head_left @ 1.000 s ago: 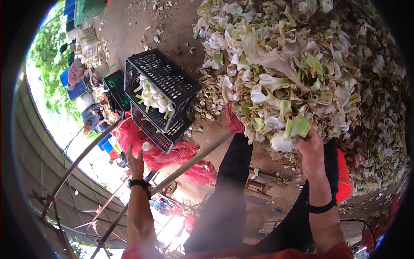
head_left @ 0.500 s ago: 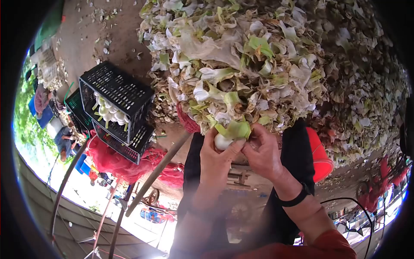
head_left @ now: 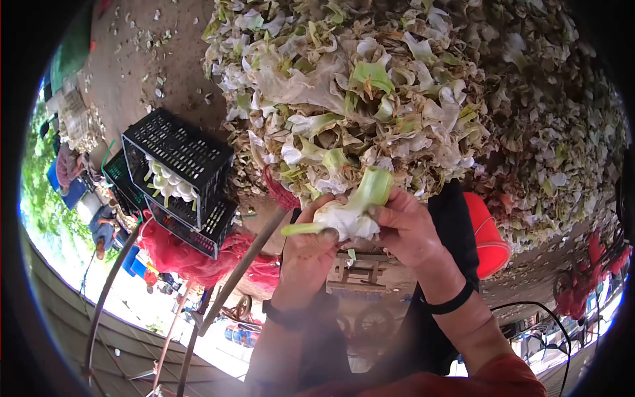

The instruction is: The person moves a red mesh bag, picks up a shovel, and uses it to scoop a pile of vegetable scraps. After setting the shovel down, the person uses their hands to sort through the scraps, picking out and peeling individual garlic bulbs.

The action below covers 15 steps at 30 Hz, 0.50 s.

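Note:
My left hand (head_left: pixel 307 255) is closed around a white garlic bulb (head_left: pixel 334 218), whose short pale-green stem (head_left: pixel 300 229) points left. Between the thumb and fingers of my right hand (head_left: pixel 411 230) is a loose outer skin (head_left: pixel 372 188), white below and green at its upper end. That skin stands up beside the bulb and still seems to touch it. Both hands are close together above my lap, just in front of a big heap of garlic peelings (head_left: pixel 370 99).
Left of the heap, a black plastic crate (head_left: pixel 178 142) lies on its side with garlic bulbs (head_left: pixel 170 182) inside. Red netting (head_left: pixel 178 255) and a slanting pole (head_left: pixel 245 271) are near it. A red bucket (head_left: pixel 486 235) stands by my right leg. People are at far left.
The bulb has turned so its stem now points left. The green-and-white skin has been pulled upward from it by my right hand. My hands have shifted slightly apart.

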Motion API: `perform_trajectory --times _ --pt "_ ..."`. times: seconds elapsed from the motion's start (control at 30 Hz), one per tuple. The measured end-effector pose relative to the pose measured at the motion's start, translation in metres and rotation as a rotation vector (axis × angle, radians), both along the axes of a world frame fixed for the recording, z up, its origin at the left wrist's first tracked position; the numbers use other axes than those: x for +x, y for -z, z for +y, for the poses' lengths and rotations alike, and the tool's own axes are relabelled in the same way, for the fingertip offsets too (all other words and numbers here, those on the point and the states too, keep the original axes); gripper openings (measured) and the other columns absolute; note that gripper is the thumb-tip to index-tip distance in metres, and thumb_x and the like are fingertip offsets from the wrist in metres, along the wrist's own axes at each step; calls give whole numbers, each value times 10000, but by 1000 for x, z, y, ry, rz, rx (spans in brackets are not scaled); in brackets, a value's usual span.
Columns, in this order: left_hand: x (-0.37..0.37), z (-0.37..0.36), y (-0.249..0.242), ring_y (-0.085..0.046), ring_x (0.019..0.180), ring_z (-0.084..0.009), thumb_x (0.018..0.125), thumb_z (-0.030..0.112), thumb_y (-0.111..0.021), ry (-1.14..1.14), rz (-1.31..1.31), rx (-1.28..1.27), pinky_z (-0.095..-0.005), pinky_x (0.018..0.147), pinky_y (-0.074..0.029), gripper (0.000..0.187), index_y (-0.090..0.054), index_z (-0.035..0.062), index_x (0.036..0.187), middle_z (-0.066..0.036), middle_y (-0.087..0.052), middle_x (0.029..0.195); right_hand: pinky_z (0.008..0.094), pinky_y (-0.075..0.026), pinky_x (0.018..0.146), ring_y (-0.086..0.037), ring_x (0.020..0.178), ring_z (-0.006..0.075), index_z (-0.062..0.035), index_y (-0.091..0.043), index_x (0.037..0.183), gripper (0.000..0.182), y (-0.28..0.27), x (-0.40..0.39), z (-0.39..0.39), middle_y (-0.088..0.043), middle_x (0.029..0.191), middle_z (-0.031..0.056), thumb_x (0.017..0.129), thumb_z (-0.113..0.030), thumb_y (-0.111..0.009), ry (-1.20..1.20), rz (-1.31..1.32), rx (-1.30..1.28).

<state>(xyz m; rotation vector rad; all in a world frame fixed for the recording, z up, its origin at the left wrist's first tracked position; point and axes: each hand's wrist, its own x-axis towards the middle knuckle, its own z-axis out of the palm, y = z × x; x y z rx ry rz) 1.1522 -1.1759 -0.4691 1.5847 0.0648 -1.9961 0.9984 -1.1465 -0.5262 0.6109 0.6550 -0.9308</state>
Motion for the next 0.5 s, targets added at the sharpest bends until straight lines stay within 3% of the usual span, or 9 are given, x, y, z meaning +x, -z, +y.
perform_trajectory --times 0.13,0.23,0.33,0.37,0.43,0.5 --pt "0 -3 -13 -536 1060 -217 753 144 -695 69 5 -26 -368 858 -497 645 -345 34 1283 -89 -504 1179 240 -474 766 -590 847 111 1 -545 1078 280 16 -15 0 -620 942 45 803 4 -599 23 103 159" --pt "-7 -5 -21 -553 1030 -233 740 128 -710 78 35 -23 -383 842 -509 638 -364 46 1270 -100 -514 1150 217 -439 736 -538 799 74 7 -543 1030 232 17 5 0 -592 894 19 813 77 -504 -145 688 13" --pt "-5 0 -24 -555 1025 -249 719 95 -724 101 61 14 -400 825 -517 630 -384 46 1247 -106 -516 1130 201 -423 729 -517 785 53 11 -534 1009 216 19 12 5 -582 875 17 808 82 -494 -285 867 -113" --pt "-3 1 -25 -555 1025 -249 719 95 -724 99 67 16 -400 825 -517 630 -384 46 1247 -106 -516 1130 197 -417 714 -507 766 47 18 -526 998 213 19 15 7 -579 869 19 801 88 -488 -307 860 -124" --pt "1 3 -29 -550 1027 -258 705 62 -727 335 -60 -71 -423 807 -524 611 -401 36 1221 -113 -509 1118 199 -420 709 -508 760 47 21 -525 996 210 14 15 4 -578 865 20 801 89 -487 -341 852 -138" --pt "6 3 -34 -551 1023 -261 693 53 -734 289 -42 -28 -433 799 -527 609 -410 28 1209 -119 -511 1110 201 -422 698 -511 760 51 28 -527 971 184 9 16 1 -577 850 19 802 87 -489 -375 833 -150"
